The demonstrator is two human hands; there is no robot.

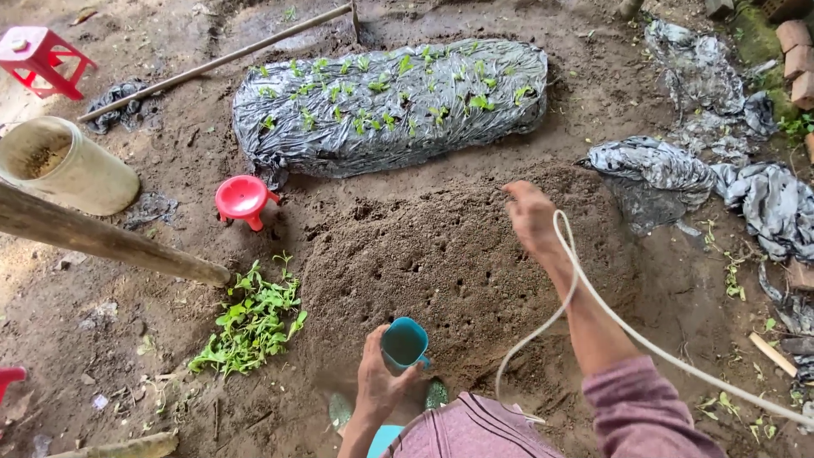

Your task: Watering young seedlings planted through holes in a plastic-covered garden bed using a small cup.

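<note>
Left hand (379,383) grips teal cup (405,343) by its rim, low over soil mound (441,254) | light, rigid, likely spillable | right hand (532,216) closed on limp white hose (593,297).

No labels, signs or screens show anywhere on this dirt ground, and the nearest thing to a package is the long silver-black plastic wrap (390,106) bundled around a soil bed at the far side.
</note>
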